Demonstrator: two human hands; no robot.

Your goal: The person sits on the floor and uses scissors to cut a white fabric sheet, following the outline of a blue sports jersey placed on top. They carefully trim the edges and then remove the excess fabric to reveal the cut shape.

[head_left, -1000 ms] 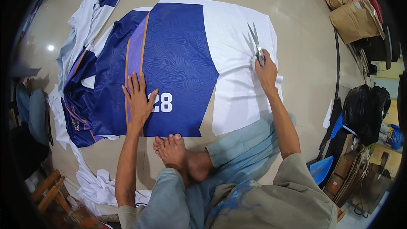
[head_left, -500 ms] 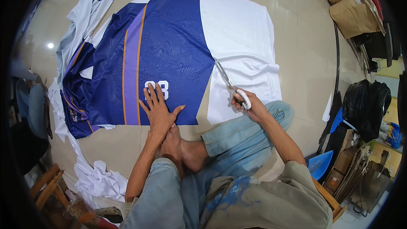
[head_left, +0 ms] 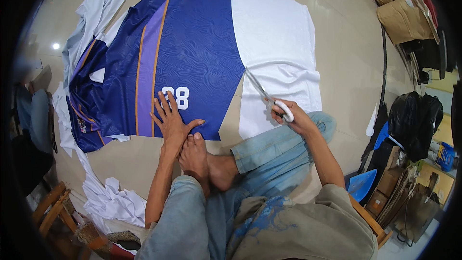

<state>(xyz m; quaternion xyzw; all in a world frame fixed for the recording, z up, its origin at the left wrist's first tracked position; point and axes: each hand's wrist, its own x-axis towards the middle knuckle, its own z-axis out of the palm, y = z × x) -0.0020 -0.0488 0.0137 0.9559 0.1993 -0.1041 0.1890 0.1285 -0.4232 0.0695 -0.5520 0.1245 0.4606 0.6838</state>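
My left hand (head_left: 172,126) lies flat with spread fingers on a dark blue patterned cloth panel (head_left: 199,33), partly over its white printed digits (head_left: 182,98). A purple band with orange edges (head_left: 147,67) runs down the panel beside that hand. My right hand (head_left: 297,118) grips the white handle of a pair of scissors (head_left: 258,86). The blades point up and left, with their tips where the blue panel meets the white cloth (head_left: 274,29). Below the tips, a wedge of floor shows between blue and white. My bare foot (head_left: 194,156) rests just behind my left hand.
White scraps (head_left: 113,202) trail along the left side, and a bunched blue piece (head_left: 86,91) lies at the panel's left end. To the right are brown paper bags (head_left: 404,19), a black plastic bag (head_left: 416,120) and a blue dustpan (head_left: 362,185). My bent knees frame the near side.
My left hand has shifted slightly left across the digits, and the panel's near edge has moved left with it. The gap between blue and white looks a little wider. The scissors stay near the same junction.
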